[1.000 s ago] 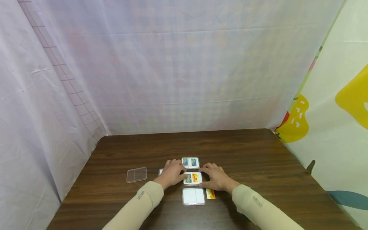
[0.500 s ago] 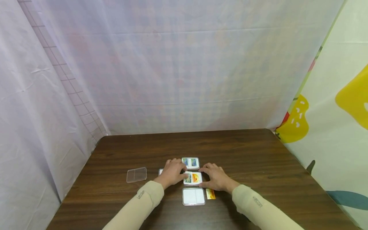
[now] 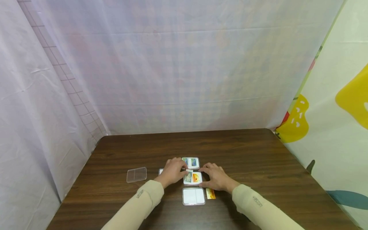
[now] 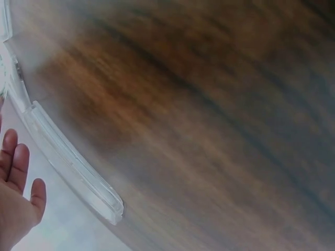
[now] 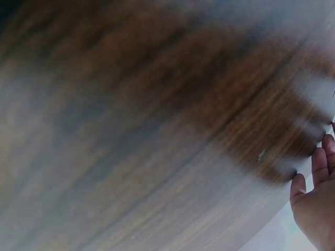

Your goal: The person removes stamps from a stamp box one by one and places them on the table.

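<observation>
In the head view my left hand [image 3: 172, 172] pinches a small green-toned picture card [image 3: 188, 176] at its upper left corner, between thumb and forefinger. The card lies askew over the left half of a white-lined clear case [image 3: 196, 184]. In that case's right half sits an orange and yellow picture card [image 3: 195, 178]. My right hand [image 3: 216, 177] holds the case at its right side, forefinger by the upper corner and thumb by the lower one. Both wrist views catch only part of each hand, the left [image 4: 18, 193] and the right [image 5: 316, 204], at the frame edge.
Behind is a case with two blue-green cards [image 3: 194, 162]. Nearer lies a white-lined case [image 3: 194, 196] beside a loose yellow card [image 3: 210, 194]. A clear lid [image 3: 136, 175] lies left, and another case [image 3: 160, 172] shows partly behind my left hand. White curtains surround the brown table [image 3: 244, 147].
The green-toned card has shifted up and tilted out of line with the case as my left fingertips moved slightly right. My right hand and the other cases have stayed put.
</observation>
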`<state>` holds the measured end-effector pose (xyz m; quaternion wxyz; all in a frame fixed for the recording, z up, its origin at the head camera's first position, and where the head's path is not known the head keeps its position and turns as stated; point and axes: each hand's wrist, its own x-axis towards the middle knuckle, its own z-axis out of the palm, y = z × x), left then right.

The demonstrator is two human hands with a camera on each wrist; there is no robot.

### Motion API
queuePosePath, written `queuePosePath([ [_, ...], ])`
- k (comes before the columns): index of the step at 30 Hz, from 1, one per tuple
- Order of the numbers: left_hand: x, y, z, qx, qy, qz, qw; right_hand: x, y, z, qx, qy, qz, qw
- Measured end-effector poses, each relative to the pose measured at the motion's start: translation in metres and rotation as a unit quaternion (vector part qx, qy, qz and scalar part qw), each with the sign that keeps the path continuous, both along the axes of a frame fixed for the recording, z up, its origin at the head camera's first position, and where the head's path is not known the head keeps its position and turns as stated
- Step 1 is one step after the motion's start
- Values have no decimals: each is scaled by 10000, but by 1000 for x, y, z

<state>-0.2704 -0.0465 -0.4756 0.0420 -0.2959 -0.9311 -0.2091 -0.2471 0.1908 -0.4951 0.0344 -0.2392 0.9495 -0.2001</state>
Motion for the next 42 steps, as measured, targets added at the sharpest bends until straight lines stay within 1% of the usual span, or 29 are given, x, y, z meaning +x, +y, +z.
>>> queuePosePath([
  [5,0,-1,2,340,-121,-16,9993,0,1,0,-19,-15,22,10000],
  [9,-1,-2,3,527,-225,2,9984,0,0,1,-53,-25,37,10000],
  [18,-1,-3,5,651,-370,62,9972,1,-1,2,-71,-37,21,10000],
  [26,1,-3,7,915,-568,25,9942,1,0,2,-78,-69,8,9999],
  [30,1,-4,7,1113,-604,-78,9919,1,-1,2,-80,-85,-15,9999],
  [34,1,-6,8,1309,-816,-97,9880,1,-1,2,-90,-85,-18,9999],
  [37,1,-7,10,1416,-1044,-65,9844,1,-1,2,-90,-82,-2,9999],
  [42,2,-11,12,1568,-1242,-48,9798,0,0,1,-62,-82,-5,9999],
])
